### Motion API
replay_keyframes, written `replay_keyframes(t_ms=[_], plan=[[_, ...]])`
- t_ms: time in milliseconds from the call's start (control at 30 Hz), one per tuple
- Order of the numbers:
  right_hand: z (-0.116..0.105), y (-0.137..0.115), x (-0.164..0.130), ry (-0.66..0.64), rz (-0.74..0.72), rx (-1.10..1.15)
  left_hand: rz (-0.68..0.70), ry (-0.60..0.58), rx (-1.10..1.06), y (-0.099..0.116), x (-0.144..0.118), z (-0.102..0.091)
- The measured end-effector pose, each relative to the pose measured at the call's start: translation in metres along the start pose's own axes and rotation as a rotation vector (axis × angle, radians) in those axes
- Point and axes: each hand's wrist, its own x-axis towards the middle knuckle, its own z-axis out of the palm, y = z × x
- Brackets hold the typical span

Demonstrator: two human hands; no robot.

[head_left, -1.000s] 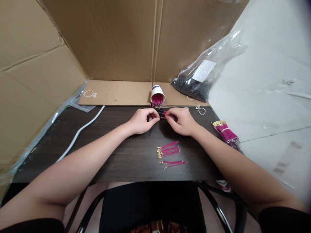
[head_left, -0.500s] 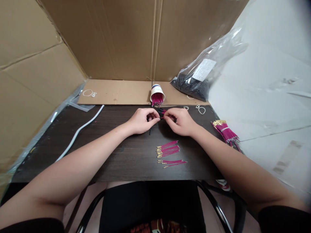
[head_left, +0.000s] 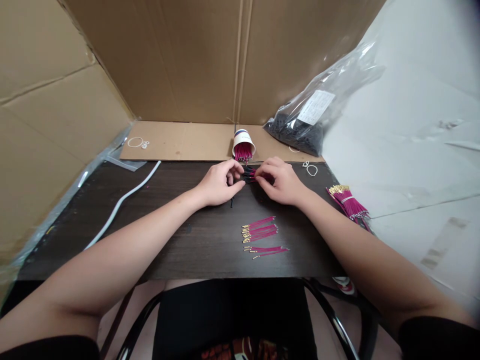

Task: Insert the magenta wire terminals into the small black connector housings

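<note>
A small bundle of magenta wires with black sleeves [head_left: 249, 174] lies between my hands, just in front of the paper cup. My left hand [head_left: 223, 183] is at its left end, thumb and index finger parted around the black tips. On the right side my right hand [head_left: 279, 181] has its fingers closed on the magenta part of the bundle. Nearer to me, loose magenta wires [head_left: 262, 232] with gold-coloured ends lie in short rows on the dark table [head_left: 180, 250]. A small black piece [head_left: 231, 202] sits below my left hand.
A tipped white paper cup [head_left: 243, 137] holds more magenta wires. Behind it stands cardboard. A clear bag of black pieces [head_left: 296, 132] leans at the right, near white rubber bands [head_left: 311, 170]. A banded wire bundle [head_left: 348, 201] lies at the right edge, a pale tube [head_left: 123, 202] at the left.
My left thumb and index finger have parted from a near-pinch. My right hand has shifted slightly right and up, now covering a rubber band. The loose wires have stayed put.
</note>
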Motion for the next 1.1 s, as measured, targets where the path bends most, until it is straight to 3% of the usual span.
replay_keyframes(t_ms=[667, 1100], plan=[[-0.002, 0.011, -0.003, -0.065, 0.053, -0.026, 0.109, -0.026, 0.125, -0.006, 0.000, 0.000], [0.002, 0.011, -0.004, -0.124, 0.055, -0.076, 0.082, -0.010, 0.137, -0.007, 0.000, 0.001]])
